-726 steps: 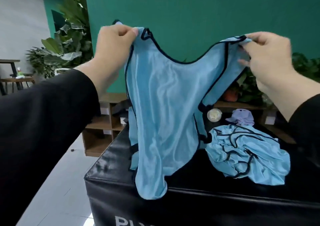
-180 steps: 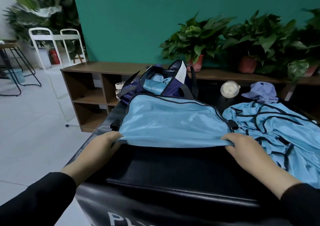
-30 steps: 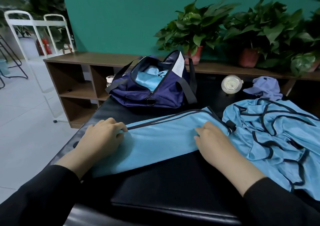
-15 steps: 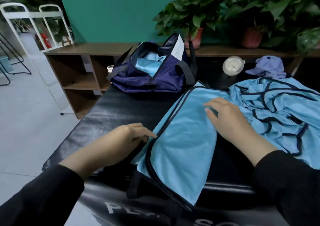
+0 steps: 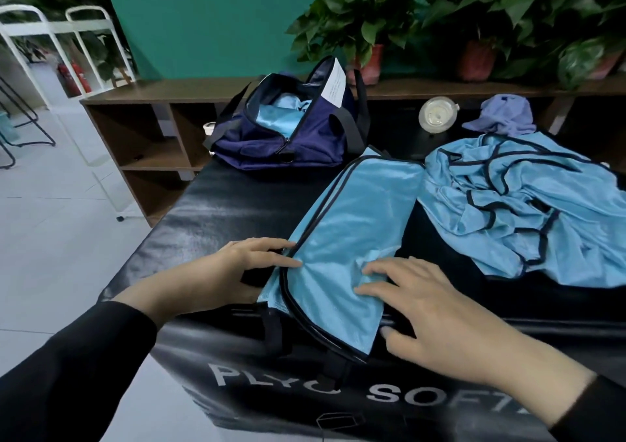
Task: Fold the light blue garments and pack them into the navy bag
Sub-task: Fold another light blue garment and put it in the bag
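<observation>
On box, folded garment [image 5: 342, 238] lying diagonally

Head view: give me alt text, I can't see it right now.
Both hands, left and right, press flat on a folded light blue garment on a black padded box. Beyond sit the open navy bag and an unfolded pile.

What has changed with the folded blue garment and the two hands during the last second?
The folded garment was turned from lying across the black box to lying lengthwise, its near end over the front edge. Both the left hand and the right hand moved to that end, fingers flat. The navy bag and unfolded pile stayed.
</observation>
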